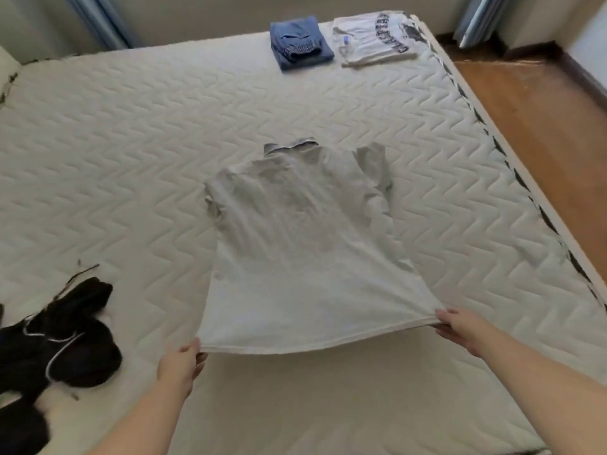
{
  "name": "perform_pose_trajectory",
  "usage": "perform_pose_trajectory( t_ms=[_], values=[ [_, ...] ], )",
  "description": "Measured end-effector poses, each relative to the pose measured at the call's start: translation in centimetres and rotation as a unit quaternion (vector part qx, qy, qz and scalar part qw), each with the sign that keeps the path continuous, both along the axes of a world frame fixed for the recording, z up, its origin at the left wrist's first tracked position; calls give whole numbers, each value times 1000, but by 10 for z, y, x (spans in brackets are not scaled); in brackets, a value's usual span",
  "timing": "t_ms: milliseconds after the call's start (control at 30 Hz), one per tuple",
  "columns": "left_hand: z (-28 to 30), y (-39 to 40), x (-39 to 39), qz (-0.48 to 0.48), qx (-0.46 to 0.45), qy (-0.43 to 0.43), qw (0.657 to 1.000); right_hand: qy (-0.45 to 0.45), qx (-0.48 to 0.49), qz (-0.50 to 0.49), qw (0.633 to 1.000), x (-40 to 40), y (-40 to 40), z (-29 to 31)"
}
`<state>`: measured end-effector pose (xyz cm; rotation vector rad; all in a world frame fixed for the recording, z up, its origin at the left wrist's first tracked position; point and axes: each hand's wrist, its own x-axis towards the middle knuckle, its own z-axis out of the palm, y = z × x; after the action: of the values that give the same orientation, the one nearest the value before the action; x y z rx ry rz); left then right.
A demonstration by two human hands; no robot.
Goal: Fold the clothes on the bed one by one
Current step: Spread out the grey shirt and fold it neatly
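Note:
A pale grey-white polo shirt lies back-up in the middle of the bed, collar pointing away from me. Its hem is stretched taut and lifted a little off the mattress. My left hand pinches the hem's left corner. My right hand pinches the hem's right corner. A crumpled black garment with thin white trim lies at the near left of the bed.
Folded blue shorts and a folded white printed T-shirt sit at the bed's far edge. The bed's right edge runs along a wooden floor. Blue curtains hang at the back left and back right.

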<state>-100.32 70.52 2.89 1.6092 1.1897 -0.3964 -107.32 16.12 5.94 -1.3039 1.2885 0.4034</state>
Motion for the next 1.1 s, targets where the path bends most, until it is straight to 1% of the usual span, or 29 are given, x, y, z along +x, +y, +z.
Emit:
perform_pose_trajectory(
  t_ms=[167,267,367,467,533,600,667,867,1000,1100],
  values=[
    [-35,8,-75,-77,40,15,996,73,-22,68,995,-81,3,-47],
    [-52,22,-116,-126,72,17,989,97,-75,95,988,-122,1,-73],
    [-68,37,-150,-148,88,32,985,128,-136,128,974,-153,4,-86],
    [-86,44,-179,-177,115,68,975,147,-158,149,965,-182,10,-99],
    [-94,46,-195,-190,134,85,969,173,-170,186,952,-199,14,-105],
    [-98,48,-206,-211,158,100,959,197,-186,231,934,-210,15,-108],
    [-99,49,-212,-242,178,110,947,201,-202,253,925,-217,17,-108],
    [-95,61,-225,-314,181,144,921,219,-219,296,903,-227,20,-102],
    [-95,62,-232,-325,185,158,914,220,-224,333,889,-235,19,-101],
    [-94,57,-235,-346,198,165,902,224,-225,347,882,-242,19,-101]
  ],
)
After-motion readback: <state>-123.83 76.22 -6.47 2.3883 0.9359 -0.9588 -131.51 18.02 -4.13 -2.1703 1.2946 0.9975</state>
